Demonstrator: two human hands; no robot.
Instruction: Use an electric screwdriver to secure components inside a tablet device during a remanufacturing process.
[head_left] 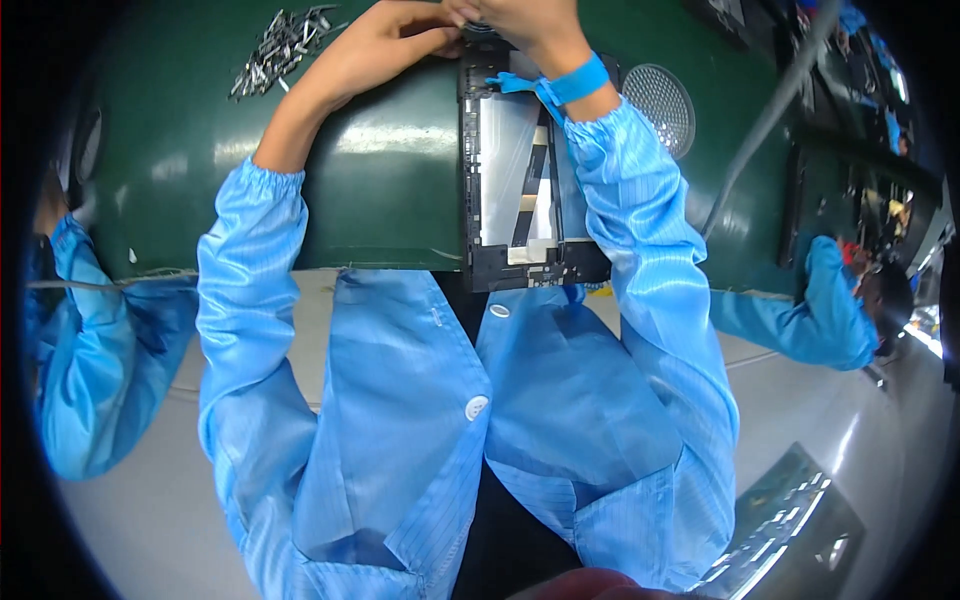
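My left hand [395, 32] and my right hand [530, 24] meet at the upper edge of the view, over the far end of an opened black device housing [470, 180]. The fingers of both are curled and pressed together; whatever lies between them is hidden. Just beneath them shows part of a dark round thing [482, 30]. The housing lies flat near the table's front edge, with a silver plate [503, 150] and black ribbon cables with tan patches [534, 165] inside. A blue strap [580, 80] circles my right wrist, its loose end hanging over the housing.
A pile of small metal pieces [285, 50] lies at the far left of the green tabletop [390, 180]. Right of the housing is a round perforated metal dish [658, 108]. A grey cable [765, 125] crosses the right side. Blue-sleeved people sit left [95, 340] and right [810, 320].
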